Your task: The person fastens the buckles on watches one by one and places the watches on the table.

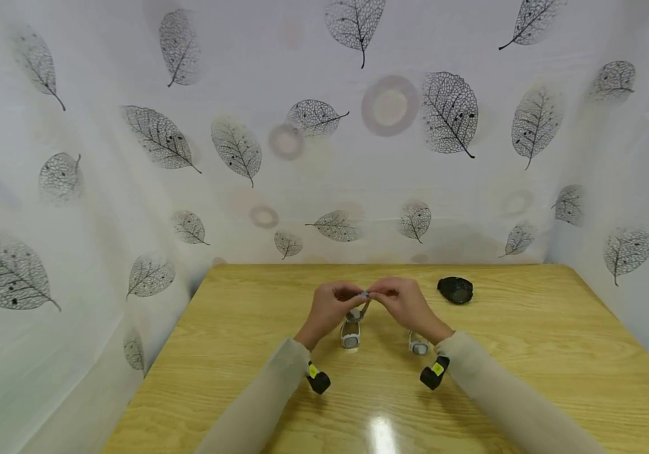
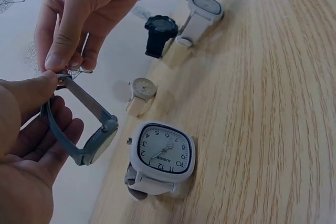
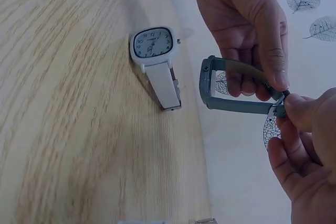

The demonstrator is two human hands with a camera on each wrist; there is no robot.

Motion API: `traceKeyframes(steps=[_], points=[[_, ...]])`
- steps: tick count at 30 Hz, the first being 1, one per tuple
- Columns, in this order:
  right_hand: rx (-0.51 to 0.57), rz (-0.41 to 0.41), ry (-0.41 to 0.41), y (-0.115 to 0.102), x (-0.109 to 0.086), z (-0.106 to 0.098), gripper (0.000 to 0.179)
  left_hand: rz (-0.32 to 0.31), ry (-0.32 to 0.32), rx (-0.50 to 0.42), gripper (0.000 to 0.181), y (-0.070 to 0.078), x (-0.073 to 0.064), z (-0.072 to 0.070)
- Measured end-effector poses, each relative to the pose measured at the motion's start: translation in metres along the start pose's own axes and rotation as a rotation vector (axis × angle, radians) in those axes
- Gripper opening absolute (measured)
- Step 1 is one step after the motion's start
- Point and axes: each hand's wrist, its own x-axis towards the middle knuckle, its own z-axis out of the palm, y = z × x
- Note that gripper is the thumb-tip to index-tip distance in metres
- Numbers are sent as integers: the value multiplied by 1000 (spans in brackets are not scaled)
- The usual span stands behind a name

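Both hands hold a grey-green wristwatch (image 2: 100, 142) in the air above the table, its strap bent into a loop. The left hand (image 1: 327, 312) pinches the strap near the buckle between thumb and fingers. Right beside it, the right hand (image 1: 409, 306) pinches the strap ends at the metal buckle (image 3: 276, 109). In the left wrist view the watch case hangs at the lower end of the loop, seen edge-on. A white square-faced watch (image 2: 165, 150) with dark numerals lies on the table just below the hands.
Another white watch (image 1: 418, 344) rests below the right forearm. A black watch (image 1: 456, 290) lies farther back on the right. The left wrist view also shows a small cream watch (image 2: 143, 88). Behind the wooden table (image 1: 528, 378) hangs a leaf-patterned white curtain (image 1: 324, 183).
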Motion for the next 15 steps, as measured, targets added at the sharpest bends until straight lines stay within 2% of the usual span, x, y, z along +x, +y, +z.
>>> traceKeyframes(steps=[4,7,11,15], points=[[-46,-92,10,1,1,1,11,-11,-13,21,15,2,1,-2],[-67,-124,24,0,2,3,11,-10,-18,31,15,3,2,-3],[-42,-82,52,-2,0,5,10,-7,-6,38,16,4,2,-3],[13,10,68,-2,-3,7,12,-46,14,10,18,4,2,-2]])
